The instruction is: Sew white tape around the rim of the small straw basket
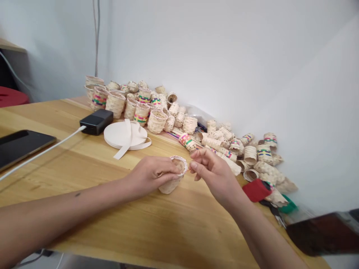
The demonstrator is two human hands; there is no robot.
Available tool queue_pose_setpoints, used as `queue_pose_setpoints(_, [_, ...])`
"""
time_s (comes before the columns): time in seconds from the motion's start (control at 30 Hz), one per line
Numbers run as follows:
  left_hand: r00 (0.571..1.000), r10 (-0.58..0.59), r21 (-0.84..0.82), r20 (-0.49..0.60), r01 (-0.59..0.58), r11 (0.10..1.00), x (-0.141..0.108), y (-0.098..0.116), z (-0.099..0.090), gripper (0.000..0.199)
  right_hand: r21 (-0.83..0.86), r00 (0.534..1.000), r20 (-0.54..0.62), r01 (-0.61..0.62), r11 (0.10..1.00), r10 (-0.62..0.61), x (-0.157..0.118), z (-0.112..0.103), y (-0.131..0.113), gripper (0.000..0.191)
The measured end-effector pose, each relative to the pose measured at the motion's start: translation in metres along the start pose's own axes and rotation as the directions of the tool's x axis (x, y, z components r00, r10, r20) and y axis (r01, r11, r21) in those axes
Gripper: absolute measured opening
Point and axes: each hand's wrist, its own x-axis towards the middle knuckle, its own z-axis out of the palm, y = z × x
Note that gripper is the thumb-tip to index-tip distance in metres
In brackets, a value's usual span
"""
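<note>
My left hand [157,170] is closed on the rim of a small woven basket [169,187], thumb outside and fingers over the edge. The basket is pale and tilted on the table, its opening facing up and right, with reddish stitching along the rim. Just right of that rim, my right hand [211,170] has thumb and fingertips pinched together. Whatever lies in the pinch is too small to make out. Close behind the right fingertips is a woven basket with pink and green bands [187,142].
A flat roll of white tape [119,135] lies behind my left hand, beside a black power bank [97,121] with a white cable. A phone [24,145] is at left. Many woven baskets [114,104] line the wall. Red thread spool [256,189], scissors [277,215] and a dark object [325,231] are at right.
</note>
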Motion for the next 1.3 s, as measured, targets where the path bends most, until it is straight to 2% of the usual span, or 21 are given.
queue_pose_setpoints(0.17, [0.991, -0.134, -0.022, -0.027, 0.133, 0.991, 0.001, -0.003, -0.003, 0.018, 0.138, 0.99, -0.127, 0.072, 0.988, -0.055, -0.003, 0.003, 0.012, 0.016])
queue_pose_setpoints(0.23, [0.99, -0.139, 0.001, -0.015, 0.139, 0.99, 0.002, -0.003, -0.004, 0.017, 0.17, 0.978, -0.188, 0.121, 0.978, -0.089, -0.003, 0.006, 0.015, 0.016])
queue_pose_setpoints(0.47, [0.996, 0.091, 0.025, 0.001, -0.091, 0.996, 0.004, -0.002, -0.005, 0.015, 0.346, 0.955, -0.278, 0.196, 0.918, -0.1, 0.0, 0.02, 0.028, 0.014])
queue_pose_setpoints(0.6, [0.992, 0.125, 0.021, -0.023, -0.125, 0.992, 0.003, -0.002, -0.005, 0.013, 0.394, 0.939, -0.325, 0.243, 0.886, -0.112, 0.001, 0.026, 0.038, 0.011])
queue_pose_setpoints(0.73, [0.998, 0.049, 0.037, -0.043, -0.047, 0.998, 0.002, -0.003, -0.009, 0.014, 0.439, 0.92, -0.376, 0.281, 0.854, -0.109, -0.003, 0.029, 0.049, 0.007])
queue_pose_setpoints(0.87, [1.0, -0.025, -0.012, -0.008, 0.025, 1.0, 0.005, -0.004, -0.013, 0.018, 0.432, 0.911, -0.399, 0.288, 0.855, -0.105, -0.01, 0.029, 0.052, 0.007])
queue_pose_setpoints(1.1, [0.998, -0.057, -0.064, 0.007, 0.057, 0.996, 0.004, -0.007, -0.009, 0.018, 0.418, 0.913, -0.382, 0.307, 0.855, -0.14, -0.015, 0.031, 0.048, 0.004])
queue_pose_setpoints(1.23, [0.988, -0.147, -0.149, -0.044, 0.139, 0.979, 0.002, -0.014, -0.003, 0.015, 0.47, 0.926, -0.35, 0.303, 0.829, -0.14, -0.014, 0.033, 0.048, 0.003])
queue_pose_setpoints(1.3, [0.979, -0.196, -0.2, -0.064, 0.18, 0.963, 0.002, -0.017, -0.001, 0.021, 0.489, 0.93, -0.342, 0.299, 0.819, -0.135, -0.013, 0.034, 0.049, 0.003])
